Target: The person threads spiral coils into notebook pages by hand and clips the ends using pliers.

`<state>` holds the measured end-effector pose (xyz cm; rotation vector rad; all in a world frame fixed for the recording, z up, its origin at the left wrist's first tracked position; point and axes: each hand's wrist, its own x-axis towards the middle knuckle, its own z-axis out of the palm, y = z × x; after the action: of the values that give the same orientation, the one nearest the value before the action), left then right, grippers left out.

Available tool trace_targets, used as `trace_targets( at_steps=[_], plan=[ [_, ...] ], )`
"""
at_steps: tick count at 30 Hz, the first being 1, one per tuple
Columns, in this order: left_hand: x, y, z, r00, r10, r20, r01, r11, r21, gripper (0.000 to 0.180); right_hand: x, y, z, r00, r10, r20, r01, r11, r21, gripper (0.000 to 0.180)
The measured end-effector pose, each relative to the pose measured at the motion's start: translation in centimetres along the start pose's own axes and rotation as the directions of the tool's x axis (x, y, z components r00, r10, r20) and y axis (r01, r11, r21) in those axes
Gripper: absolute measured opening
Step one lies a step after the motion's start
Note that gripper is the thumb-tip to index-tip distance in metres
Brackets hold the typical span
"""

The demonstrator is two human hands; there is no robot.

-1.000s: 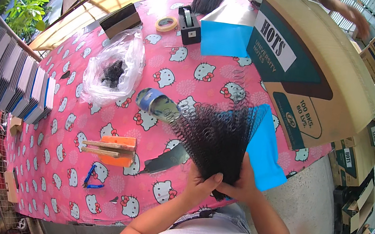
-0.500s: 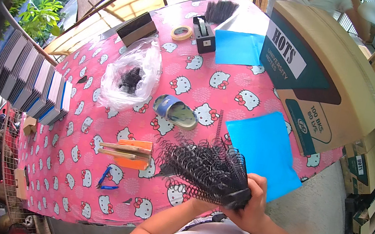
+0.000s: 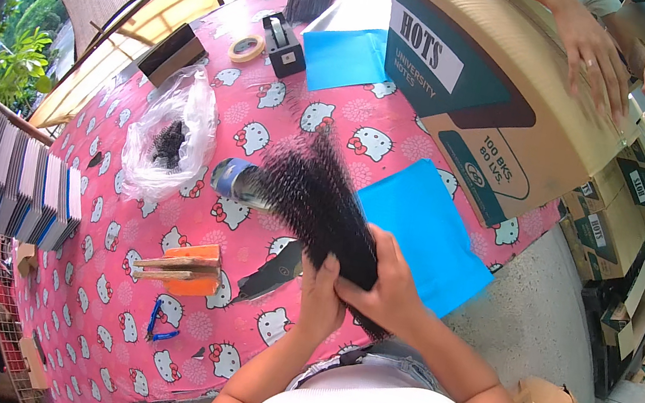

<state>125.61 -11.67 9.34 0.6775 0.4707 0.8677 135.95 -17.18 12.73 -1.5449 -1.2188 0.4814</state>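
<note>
A thick bundle of black spiral binding coils [image 3: 336, 221] stands tilted between my two hands, its upper end blurred by motion. My left hand [image 3: 321, 294] presses on the near side of the bundle, thumb up. My right hand [image 3: 389, 287] wraps round its right side lower down. Just behind the coils lies a slipper [image 3: 235, 181], partly hidden by them. A blue sheet [image 3: 428, 237] is to the right, next to my right hand. On the pink tablecloth [image 3: 78, 288], left of my hands, are a dark flat piece [image 3: 272, 275] and an orange-and-wood block [image 3: 190, 269].
Blue cutters [image 3: 161, 322] lie near left. Stacked notebooks [image 3: 17, 173] stand far left. Behind are a plastic bag [image 3: 201, 128] of coils, a tape roll [image 3: 246, 48], a tape dispenser [image 3: 282, 48] and more coils [image 3: 313, 1]. Another person's hand [image 3: 593, 64] rests on a large carton [image 3: 562, 114].
The loose, splayed coils are now a straighter, upright bundle. My left hand has come up onto its side. The view has shifted right, and another person's hand has come onto the carton.
</note>
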Motion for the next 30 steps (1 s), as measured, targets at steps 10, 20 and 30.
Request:
trace_targets(
  at_steps=[10,20,30],
  plan=[
    [5.8,-4.6,-7.5,0.930,-0.076,-0.359,0.336,0.571,0.749,0.090,1.1,12.3,6.0,0.974,0.227,0.028,-0.201,0.909,-0.366,0.080],
    [0.3,-0.9,-9.4,0.986,-0.116,-0.119,0.165,0.598,0.784,0.079,-0.7,10.7,5.0,0.988,0.123,0.098,-0.056,0.857,-0.513,0.071],
    [-17.7,12.3,-21.3,0.899,0.268,-0.346,0.002,0.788,0.616,0.028,-9.5,-0.6,16.2,0.911,-0.128,0.391,0.377,0.639,-0.670,0.039]
  ],
)
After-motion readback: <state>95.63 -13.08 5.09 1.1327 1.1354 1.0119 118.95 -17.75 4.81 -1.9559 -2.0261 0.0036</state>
